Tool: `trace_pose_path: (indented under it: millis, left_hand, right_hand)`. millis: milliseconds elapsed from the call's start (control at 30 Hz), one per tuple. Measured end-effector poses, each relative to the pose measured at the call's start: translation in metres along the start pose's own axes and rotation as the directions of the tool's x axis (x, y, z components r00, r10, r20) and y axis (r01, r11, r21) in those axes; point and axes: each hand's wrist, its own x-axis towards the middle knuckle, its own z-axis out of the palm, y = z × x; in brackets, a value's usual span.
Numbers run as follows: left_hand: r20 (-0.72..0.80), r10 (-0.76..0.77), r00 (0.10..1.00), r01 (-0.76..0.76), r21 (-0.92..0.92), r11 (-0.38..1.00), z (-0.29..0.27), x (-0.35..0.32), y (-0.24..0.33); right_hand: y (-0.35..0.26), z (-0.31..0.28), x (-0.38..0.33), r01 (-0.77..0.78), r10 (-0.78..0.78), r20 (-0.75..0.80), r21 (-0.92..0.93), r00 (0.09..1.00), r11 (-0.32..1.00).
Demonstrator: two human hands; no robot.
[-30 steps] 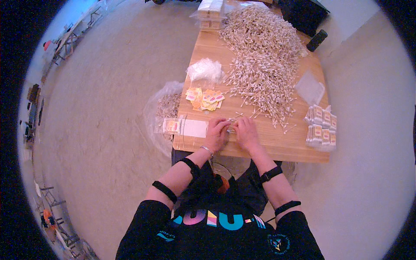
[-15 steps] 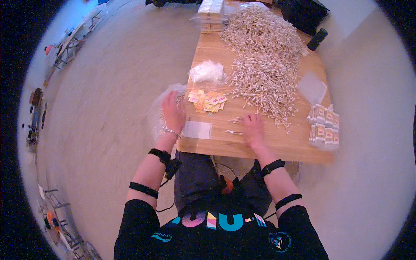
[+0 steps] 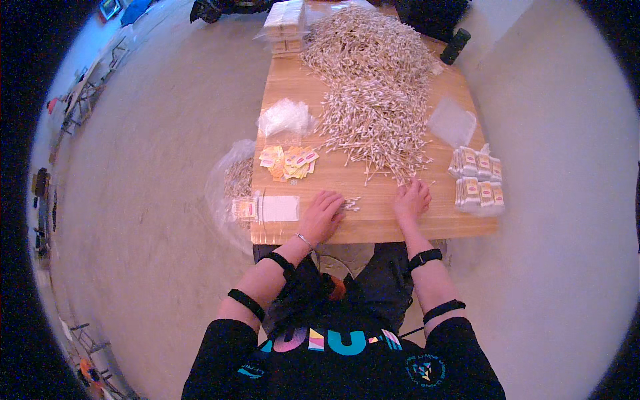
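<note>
A large heap of cotton swabs spreads over the wooden table. My right hand is at the heap's near edge, its fingers bent and drawn together on swabs there. To the left, my left hand rests low over the table with curled fingers. From beneath its fingertips a small bunch of cotton swabs sticks out to the right. Left of that hand lies a white rectangular pad. Beside the pad, at the table's left edge, is a small packet with a yellow label.
Yellow and orange cards lie beyond the pad, with crumpled clear bags behind. Finished-looking packets stand in rows at the right edge near a clear sheet. A plastic bag of swabs hangs at the left; white stacks stand far left.
My left hand has come right from the table's left edge to the small bunch of swabs, leaving the labelled packet in view. My right hand has shifted right to the heap. The view has shifted.
</note>
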Motion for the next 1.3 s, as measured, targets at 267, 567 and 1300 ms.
trace_pose_path:
  millis: [267, 567, 1300]
  left_hand:
    - [-0.077, 0.063, 0.995, -0.063, 0.008, 0.998, -0.003, 0.000, 0.002]
    - [-0.084, 0.062, 0.994, -0.063, -0.009, 0.998, -0.006, 0.002, 0.005]
    - [-0.038, -0.194, 0.980, 0.196, 0.051, 0.979, -0.009, 0.003, 0.013]
  right_hand:
    - [-0.048, 0.013, -0.027, 0.301, -0.365, 0.129, 0.355, 0.922, 0.885]
    - [-0.061, 0.007, -0.003, 0.435, -0.540, 0.119, 0.463, 0.833, 0.773]
    - [-0.048, 0.011, -0.011, 0.405, -0.508, 0.121, 0.460, 0.853, 0.790]
